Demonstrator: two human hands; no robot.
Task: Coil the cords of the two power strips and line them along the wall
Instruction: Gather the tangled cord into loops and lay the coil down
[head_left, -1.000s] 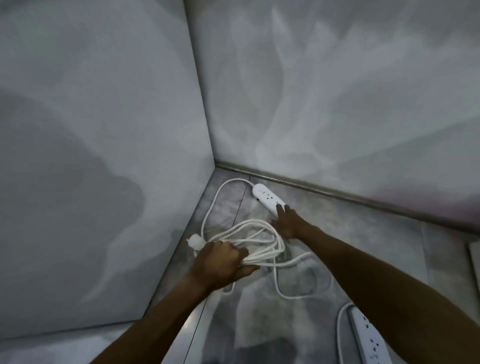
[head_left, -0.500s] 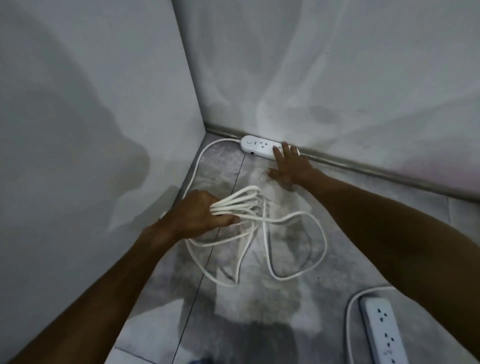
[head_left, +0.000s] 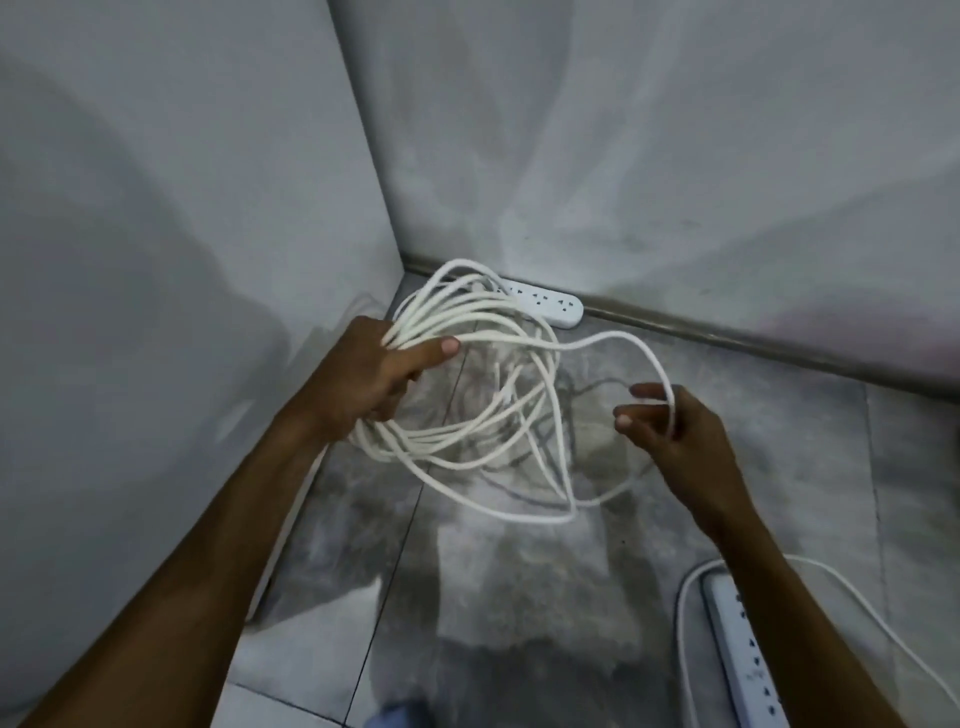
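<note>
- The left hand (head_left: 363, 371) is closed around a loose bundle of white cord (head_left: 483, 410), thumb out; the loops hang uneven and cross one another, so I judge they could tangle or slide out of the fist
- The right hand (head_left: 670, 431) has one run of the same cord draped over half-curled fingers, not clearly pinched; a firm pull might drag the first power strip (head_left: 545, 306) off the far wall (head_left: 675, 156), where it lies flat against the skirting near the corner
- The second power strip (head_left: 743, 654) lies near right on the floor (head_left: 727, 364), its cord uncoiled beside the right forearm
- Grey mottled tile floor, plain pale walls meeting in a corner, dim light with strong shadows
</note>
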